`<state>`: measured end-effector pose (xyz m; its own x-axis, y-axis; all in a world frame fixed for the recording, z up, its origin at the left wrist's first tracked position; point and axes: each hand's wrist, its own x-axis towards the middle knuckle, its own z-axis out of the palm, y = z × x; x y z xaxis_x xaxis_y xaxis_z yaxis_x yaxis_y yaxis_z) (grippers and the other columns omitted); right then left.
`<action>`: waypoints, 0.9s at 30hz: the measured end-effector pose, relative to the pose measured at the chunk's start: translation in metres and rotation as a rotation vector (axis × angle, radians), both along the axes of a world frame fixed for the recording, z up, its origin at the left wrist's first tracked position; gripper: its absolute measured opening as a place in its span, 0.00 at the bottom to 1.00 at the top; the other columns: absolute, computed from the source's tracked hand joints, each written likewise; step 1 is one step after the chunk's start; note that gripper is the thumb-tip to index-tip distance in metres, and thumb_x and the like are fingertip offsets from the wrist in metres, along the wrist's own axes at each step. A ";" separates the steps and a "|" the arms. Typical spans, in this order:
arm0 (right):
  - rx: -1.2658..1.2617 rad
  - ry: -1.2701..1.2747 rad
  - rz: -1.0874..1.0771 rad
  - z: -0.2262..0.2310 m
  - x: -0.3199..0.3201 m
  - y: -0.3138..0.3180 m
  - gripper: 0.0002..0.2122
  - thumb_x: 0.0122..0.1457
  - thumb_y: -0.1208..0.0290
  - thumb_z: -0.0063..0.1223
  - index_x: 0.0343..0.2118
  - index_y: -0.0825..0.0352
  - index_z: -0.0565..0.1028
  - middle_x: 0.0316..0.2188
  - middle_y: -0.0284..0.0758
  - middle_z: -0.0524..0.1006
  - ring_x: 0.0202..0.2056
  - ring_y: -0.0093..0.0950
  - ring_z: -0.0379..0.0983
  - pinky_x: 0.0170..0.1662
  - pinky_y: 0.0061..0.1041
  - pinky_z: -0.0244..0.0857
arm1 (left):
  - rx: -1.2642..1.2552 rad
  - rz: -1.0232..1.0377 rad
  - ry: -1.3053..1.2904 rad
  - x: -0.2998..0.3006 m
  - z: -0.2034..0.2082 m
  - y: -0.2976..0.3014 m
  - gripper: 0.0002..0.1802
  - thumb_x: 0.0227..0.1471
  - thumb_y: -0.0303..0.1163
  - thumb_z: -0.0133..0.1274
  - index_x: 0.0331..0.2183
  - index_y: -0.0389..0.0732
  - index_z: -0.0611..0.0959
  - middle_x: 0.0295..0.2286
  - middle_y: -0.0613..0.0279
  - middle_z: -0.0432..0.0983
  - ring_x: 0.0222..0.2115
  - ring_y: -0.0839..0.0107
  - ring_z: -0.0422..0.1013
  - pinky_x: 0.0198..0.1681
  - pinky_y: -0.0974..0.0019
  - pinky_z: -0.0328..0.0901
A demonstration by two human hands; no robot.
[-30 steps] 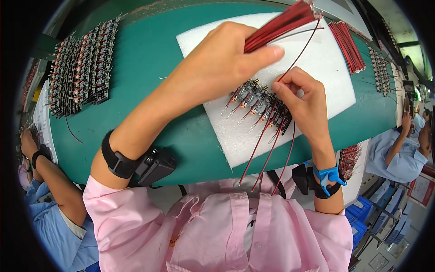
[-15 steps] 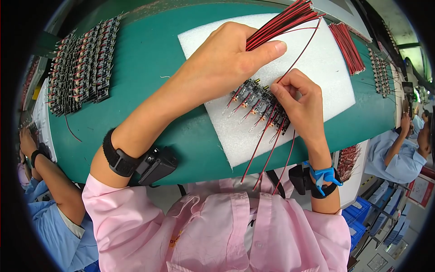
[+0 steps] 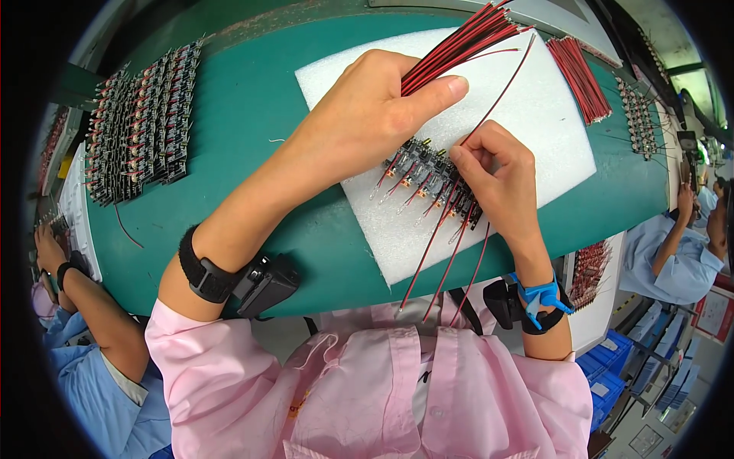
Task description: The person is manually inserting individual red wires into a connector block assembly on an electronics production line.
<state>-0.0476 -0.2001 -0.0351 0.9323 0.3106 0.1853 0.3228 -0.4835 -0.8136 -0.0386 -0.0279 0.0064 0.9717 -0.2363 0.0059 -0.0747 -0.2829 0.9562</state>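
My left hand (image 3: 375, 107) is closed around a bundle of red and black wires (image 3: 466, 50), which fans out beyond the thumb. Below it, my right hand (image 3: 501, 172) pinches a single red-and-black wire (image 3: 511, 84) between thumb and fingertips. This wire slants across a row of small black circuit boards (image 3: 420, 174) with clear bulb-like parts. The boards lie on a white foam sheet (image 3: 397, 256). Several long wires trail from the row's right end past the foam's near edge. My right fingers hide where the pinched wire meets the boards.
On the green mat (image 3: 229, 153), stacked rows of circuit boards (image 3: 141, 122) stand at the left. A second wire bundle (image 3: 579, 80) and more boards (image 3: 641, 115) lie at the right. People in blue (image 3: 115, 382) work on both sides. Blue bins (image 3: 608, 356) stand at the lower right.
My left hand with the wire bundle has shifted slightly left and nearer. My right hand keeps its pinch on the wire over the boards. The whole view has moved a little.
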 end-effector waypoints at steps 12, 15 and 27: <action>-0.079 -0.162 0.125 0.007 0.005 0.000 0.02 0.42 0.82 0.49 0.20 0.73 0.69 0.17 0.33 0.67 0.19 0.22 0.61 0.22 0.18 0.55 | 0.002 0.014 0.003 0.001 0.002 0.000 0.22 0.45 0.44 0.45 0.12 0.37 0.65 0.09 0.73 0.52 0.12 0.83 0.49 0.14 0.72 0.45; -0.075 -0.156 0.141 0.007 0.006 -0.001 0.02 0.42 0.83 0.49 0.20 0.73 0.69 0.17 0.34 0.67 0.19 0.22 0.61 0.22 0.18 0.55 | -0.014 0.024 0.001 0.000 0.003 0.000 0.22 0.45 0.44 0.45 0.12 0.38 0.65 0.09 0.73 0.52 0.12 0.83 0.49 0.14 0.73 0.45; -0.037 -0.094 0.191 0.007 0.010 -0.004 0.02 0.42 0.83 0.48 0.21 0.73 0.68 0.18 0.34 0.66 0.20 0.24 0.62 0.24 0.20 0.55 | -0.062 -0.009 0.069 -0.002 0.008 -0.001 0.20 0.46 0.43 0.46 0.13 0.42 0.64 0.10 0.76 0.52 0.12 0.86 0.48 0.13 0.75 0.43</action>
